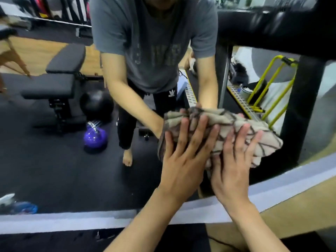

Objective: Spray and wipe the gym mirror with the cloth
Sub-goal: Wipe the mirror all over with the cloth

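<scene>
Both hands press a bunched cloth flat against the mirror, low on the glass and just above its pale bottom frame. The left hand lies on the left part of the cloth with its fingers straight and spread, fingertips pointing up and slightly right. The right hand lies just beside it on the right part, fingers likewise straight and fanned, the two hands nearly touching at the thumbs. Neither hand curls round the fabric; both push on it with open palms. The cloth is beige with dark crossing lines, crumpled into a thick wad that sticks out past the right hand toward the lower right. In the glass the person's reflection shows a grey T-shirt, dark trousers and a bare foot on the black floor, with the reflected arms reaching down to meet the cloth from behind. Also reflected are a black padded bench at the left, a dark ball beside it, and a purple kettlebell standing on the floor below the ball. To the right of the reflection stands a yellow metal rack and a thick black post. At the lower left corner of the glass lies something blue and white, too blurred to tell what it is.
</scene>
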### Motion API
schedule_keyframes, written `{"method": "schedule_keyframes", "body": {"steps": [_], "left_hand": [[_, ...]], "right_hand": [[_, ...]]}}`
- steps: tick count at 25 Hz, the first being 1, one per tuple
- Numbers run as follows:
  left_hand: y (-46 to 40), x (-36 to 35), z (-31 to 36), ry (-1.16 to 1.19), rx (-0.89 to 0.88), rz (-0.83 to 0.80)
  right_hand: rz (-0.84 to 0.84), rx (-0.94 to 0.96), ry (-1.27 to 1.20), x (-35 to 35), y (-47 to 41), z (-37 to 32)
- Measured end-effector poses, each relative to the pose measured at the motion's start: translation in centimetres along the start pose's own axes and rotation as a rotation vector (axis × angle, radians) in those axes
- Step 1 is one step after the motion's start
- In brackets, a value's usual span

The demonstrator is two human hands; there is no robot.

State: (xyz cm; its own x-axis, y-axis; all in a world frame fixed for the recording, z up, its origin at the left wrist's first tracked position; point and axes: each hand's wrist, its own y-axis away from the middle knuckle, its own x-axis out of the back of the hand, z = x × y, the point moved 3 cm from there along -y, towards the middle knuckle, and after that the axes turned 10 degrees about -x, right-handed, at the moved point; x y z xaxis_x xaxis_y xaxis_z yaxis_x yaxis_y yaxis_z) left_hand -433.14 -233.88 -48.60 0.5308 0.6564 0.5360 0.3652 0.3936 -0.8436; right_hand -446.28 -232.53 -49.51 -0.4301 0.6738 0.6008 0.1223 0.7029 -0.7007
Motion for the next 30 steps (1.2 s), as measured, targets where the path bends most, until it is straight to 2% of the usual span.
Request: {"method": "schedule_keyframes", "body": {"steps": [3, 5, 7, 10, 12, 15, 20, 23, 25, 30], "left_hand": [[-7.5, 7.5, -4.3, 0.013, 0.011, 0.124], [-9.9, 14.9, -11.1, -0.097, -0.031, 0.163], [-8.7, 19.3, -16.9, -0.230, -0.073, 0.146], [-0.7, 23.2, -25.0, -0.301, -0.027, 0.065], [6.0, 21.8, -26.9, -0.285, 0.031, -0.022], [14.6, 17.2, -26.0, -0.241, 0.053, -0.112], [22.1, 7.7, -19.5, -0.171, 0.007, -0.217], [20.6, 4.7, -15.2, -0.144, 0.034, -0.186], [17.7, 5.0, -14.1, -0.113, 0.087, -0.141], [8.5, 12.8, -18.3, -0.138, 0.111, -0.001]], "right_hand": [[0.148, 0.012, -0.027, 3.0, -7.0, -8.8], [0.229, 0.059, -0.045, 3.0, -10.8, -17.9], [0.272, 0.108, -0.003, 1.2, -11.2, -24.4], [0.193, 0.185, -0.011, -5.2, -6.6, -31.5], [0.082, 0.237, 0.004, -10.1, -1.7, -31.7], [-0.017, 0.258, 0.078, -15.1, 5.0, -27.6], [-0.152, 0.226, 0.215, -16.6, 12.8, -16.4], [-0.181, 0.241, 0.280, -14.2, 12.0, -11.9], [-0.162, 0.230, 0.231, -12.2, 9.8, -11.6], [-0.002, 0.110, -0.029, -9.5, 2.6, -21.8]]}}
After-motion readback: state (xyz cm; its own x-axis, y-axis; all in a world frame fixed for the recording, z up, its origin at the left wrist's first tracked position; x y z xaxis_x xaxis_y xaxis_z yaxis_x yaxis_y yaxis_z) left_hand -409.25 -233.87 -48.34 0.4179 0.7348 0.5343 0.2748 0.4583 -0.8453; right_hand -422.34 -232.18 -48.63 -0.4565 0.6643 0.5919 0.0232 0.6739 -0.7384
